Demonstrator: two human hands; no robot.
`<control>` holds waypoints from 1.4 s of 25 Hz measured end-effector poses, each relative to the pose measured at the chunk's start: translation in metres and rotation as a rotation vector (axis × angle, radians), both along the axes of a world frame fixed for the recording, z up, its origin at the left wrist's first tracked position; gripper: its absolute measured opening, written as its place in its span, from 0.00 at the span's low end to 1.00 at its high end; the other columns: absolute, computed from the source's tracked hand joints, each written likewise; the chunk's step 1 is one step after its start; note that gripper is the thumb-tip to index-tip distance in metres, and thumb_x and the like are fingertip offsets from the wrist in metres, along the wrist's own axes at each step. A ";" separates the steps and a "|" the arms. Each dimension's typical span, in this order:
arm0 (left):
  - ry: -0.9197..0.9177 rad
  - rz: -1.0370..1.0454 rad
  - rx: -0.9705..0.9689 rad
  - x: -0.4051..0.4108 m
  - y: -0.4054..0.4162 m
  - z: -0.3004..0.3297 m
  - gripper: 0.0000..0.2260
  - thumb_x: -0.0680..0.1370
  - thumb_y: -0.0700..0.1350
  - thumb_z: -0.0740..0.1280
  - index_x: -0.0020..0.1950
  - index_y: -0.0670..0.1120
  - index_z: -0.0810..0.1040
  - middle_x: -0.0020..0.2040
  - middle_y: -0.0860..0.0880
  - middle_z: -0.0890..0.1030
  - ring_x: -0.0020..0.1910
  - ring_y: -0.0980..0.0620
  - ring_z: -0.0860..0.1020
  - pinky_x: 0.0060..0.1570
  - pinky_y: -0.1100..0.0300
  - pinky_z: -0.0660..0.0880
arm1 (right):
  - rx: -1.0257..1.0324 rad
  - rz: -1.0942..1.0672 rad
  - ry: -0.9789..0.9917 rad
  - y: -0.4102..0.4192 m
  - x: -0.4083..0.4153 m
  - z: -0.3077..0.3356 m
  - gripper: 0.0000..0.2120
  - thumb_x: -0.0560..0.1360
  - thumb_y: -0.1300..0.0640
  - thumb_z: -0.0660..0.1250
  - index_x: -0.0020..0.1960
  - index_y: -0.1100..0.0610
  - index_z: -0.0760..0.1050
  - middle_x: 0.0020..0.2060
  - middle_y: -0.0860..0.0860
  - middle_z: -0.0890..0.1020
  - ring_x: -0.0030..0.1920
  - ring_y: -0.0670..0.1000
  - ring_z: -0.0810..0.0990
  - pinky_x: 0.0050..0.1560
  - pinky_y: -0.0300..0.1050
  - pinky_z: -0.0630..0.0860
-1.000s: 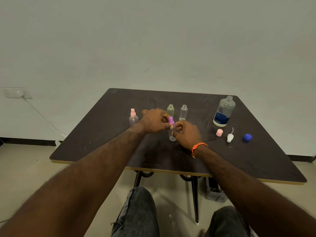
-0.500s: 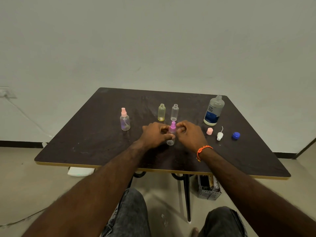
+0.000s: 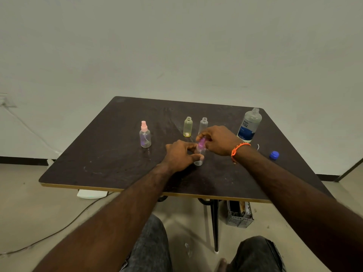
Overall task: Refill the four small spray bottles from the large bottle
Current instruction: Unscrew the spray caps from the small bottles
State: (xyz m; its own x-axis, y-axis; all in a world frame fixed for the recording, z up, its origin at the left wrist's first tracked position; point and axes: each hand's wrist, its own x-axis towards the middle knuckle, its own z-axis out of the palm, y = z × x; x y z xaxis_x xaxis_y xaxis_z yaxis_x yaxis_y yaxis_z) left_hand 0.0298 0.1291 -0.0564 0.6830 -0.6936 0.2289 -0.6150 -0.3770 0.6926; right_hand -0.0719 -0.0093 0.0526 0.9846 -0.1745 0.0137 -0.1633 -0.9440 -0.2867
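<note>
Meanwhile, a small clear bottle (image 3: 198,157) is held upright near the middle of the table (image 3: 102,160) as its purple spray top (image 3: 201,143) is worked.

Its body is gripped by the left hand (image 3: 181,156); the top is pinched by the right hand (image 3: 219,140), apparently being unscrewed, though the direction cannot be told. Its long axis stands vertical, nozzle up. Pouring from the large bottle (image 3: 249,125), uncapped at far right, seems called for next.
</note>
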 end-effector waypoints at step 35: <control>0.031 -0.019 0.045 -0.002 -0.001 0.006 0.09 0.75 0.55 0.76 0.53 0.56 0.86 0.46 0.62 0.84 0.56 0.61 0.77 0.61 0.49 0.59 | -0.064 0.007 -0.025 -0.010 0.002 0.004 0.14 0.79 0.45 0.67 0.60 0.53 0.79 0.51 0.51 0.83 0.47 0.46 0.79 0.49 0.43 0.77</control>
State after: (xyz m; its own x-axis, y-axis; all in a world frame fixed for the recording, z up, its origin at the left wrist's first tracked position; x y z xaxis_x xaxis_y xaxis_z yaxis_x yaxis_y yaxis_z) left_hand 0.0281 0.1282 -0.0504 0.6758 -0.7158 0.1761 -0.6008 -0.3965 0.6941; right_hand -0.0700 -0.0194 0.0570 0.9850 -0.1653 0.0488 -0.1500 -0.9617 -0.2295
